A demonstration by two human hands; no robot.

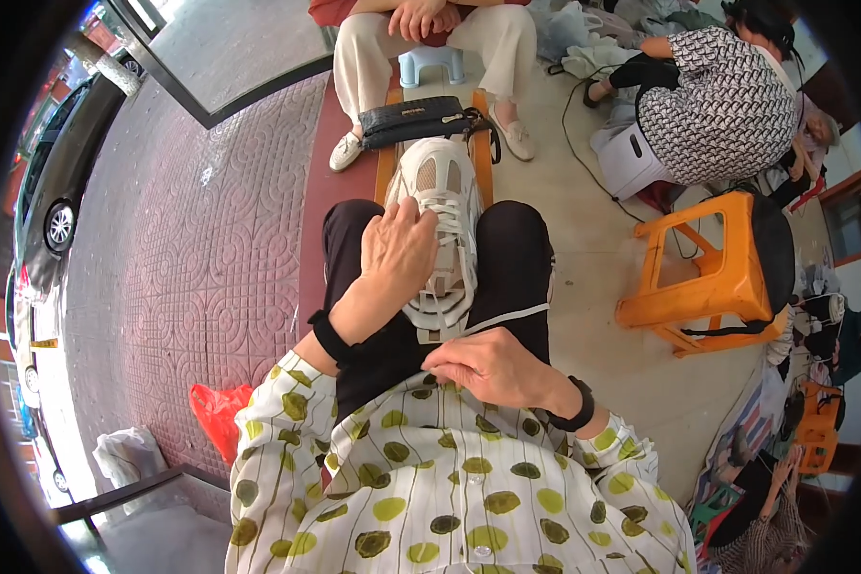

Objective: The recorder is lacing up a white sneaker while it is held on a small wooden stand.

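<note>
A white and beige sneaker [429, 177] lies between my knees on a narrow wooden bench [483, 177], toe pointing away from me. White laces [445, 218] run loosely across its front. My left hand [399, 251] rests on the shoe's left side, fingers curled down at the lacing; what the fingertips grip is hidden. Nearer my lap, my right hand [493, 368] is closed in a pinch just below the shoe's heel. A flat white lace [512, 315] stretches from beside that hand across my right thigh.
A black pouch [416, 119] lies at the bench's far end, before a seated person [430, 14]. To the right stand an orange stool [703, 273] and another seated person [722, 105]. A red plastic bag [220, 421] lies at left. A cable [584, 143] crosses the floor.
</note>
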